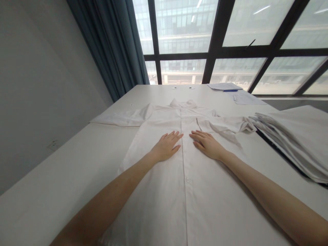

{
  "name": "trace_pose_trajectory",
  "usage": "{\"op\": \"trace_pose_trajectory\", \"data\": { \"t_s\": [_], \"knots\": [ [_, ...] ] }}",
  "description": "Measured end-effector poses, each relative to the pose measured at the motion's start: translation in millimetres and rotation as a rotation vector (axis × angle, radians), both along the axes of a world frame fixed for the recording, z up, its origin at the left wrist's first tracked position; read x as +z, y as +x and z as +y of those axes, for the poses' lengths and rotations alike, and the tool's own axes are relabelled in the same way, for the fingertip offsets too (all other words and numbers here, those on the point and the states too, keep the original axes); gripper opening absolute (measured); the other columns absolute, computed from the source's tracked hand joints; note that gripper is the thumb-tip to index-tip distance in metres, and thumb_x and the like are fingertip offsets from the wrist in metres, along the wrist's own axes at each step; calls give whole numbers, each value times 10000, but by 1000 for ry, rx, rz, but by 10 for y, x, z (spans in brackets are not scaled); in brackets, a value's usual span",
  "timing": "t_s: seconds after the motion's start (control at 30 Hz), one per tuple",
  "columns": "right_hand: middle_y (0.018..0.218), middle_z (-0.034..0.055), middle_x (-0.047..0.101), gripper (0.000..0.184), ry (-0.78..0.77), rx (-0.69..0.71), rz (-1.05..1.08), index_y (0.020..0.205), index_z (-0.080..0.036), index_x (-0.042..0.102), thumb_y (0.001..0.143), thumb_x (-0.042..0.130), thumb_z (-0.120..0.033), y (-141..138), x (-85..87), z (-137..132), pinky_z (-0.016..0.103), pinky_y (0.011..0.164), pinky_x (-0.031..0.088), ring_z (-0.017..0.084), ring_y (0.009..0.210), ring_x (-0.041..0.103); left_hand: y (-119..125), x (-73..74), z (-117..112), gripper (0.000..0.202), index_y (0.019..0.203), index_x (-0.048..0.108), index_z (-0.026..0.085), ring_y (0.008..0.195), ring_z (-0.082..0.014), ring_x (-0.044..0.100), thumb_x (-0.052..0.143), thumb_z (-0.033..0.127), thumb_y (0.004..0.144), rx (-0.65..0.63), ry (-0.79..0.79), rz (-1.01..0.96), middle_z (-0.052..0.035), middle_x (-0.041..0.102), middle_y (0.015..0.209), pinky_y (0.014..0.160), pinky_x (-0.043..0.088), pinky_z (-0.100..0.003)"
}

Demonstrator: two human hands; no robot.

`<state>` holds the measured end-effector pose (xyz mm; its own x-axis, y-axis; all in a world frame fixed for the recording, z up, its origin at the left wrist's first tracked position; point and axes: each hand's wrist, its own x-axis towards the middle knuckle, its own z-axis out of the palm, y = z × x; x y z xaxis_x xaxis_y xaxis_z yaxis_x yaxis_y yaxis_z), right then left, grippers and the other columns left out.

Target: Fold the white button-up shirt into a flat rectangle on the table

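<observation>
Shirt point(166, 188) laid out mid-counter point(97, 153), body mostly flat; left sleeve point(121, 118) spread, right sleeve point(229, 123) not yet, still rumpled. L hand point(167, 146) & R hand point(207, 144) open, palms down on shirt.

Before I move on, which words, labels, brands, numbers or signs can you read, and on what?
No text is readable.
Thin white paper sheets at the far end of the smooth white table: any print is too faint to read.
White collared fabric shirt: no legible label or lettering shows.
</observation>
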<state>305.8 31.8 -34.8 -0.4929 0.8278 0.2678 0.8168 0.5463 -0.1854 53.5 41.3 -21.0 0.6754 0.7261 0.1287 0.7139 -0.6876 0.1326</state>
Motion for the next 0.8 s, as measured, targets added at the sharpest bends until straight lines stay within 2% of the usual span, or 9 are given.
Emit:
{"op": "trace_pose_trajectory", "data": {
  "t_s": [0.13,0.4,0.6,0.8],
  "knots": [
    [1420,99,510,420,13,10,3,1347,-193,530,969,398,-320,-9,27,-19,470,1076,359,262,1337,422,-4,32,-4,437,1421,398,248,1431,-210,273,317,309,996,-98,-6,20,-60,316,1547,1137,240,-445],
    [1383,97,548,397,28,244,-23,1343,-216,537,977,389,-262,-103,156,-101,451,1053,386,239,1289,482,1,1,18,468,1450,355,206,1421,-181,291,303,304,994,-29,-26,-11,-47,358,1527,1138,249,-419],
    [1398,96,533,399,-11,337,-5,1324,-225,569,952,425,-241,-128,199,-134,448,1061,383,237,1291,481,-6,-10,25,488,1465,330,190,1434,-190,259,286,323,998,-33,-28,21,-47,321,1544,1145,235,-422],
    [1323,60,604,388,-20,402,36,1268,-257,621,923,448,-219,-129,242,-146,425,1052,400,217,1254,523,-18,-15,31,491,1465,330,209,1436,-185,255,278,327,992,-37,-30,12,-39,318,1547,1143,236,-421]
  ]
}}
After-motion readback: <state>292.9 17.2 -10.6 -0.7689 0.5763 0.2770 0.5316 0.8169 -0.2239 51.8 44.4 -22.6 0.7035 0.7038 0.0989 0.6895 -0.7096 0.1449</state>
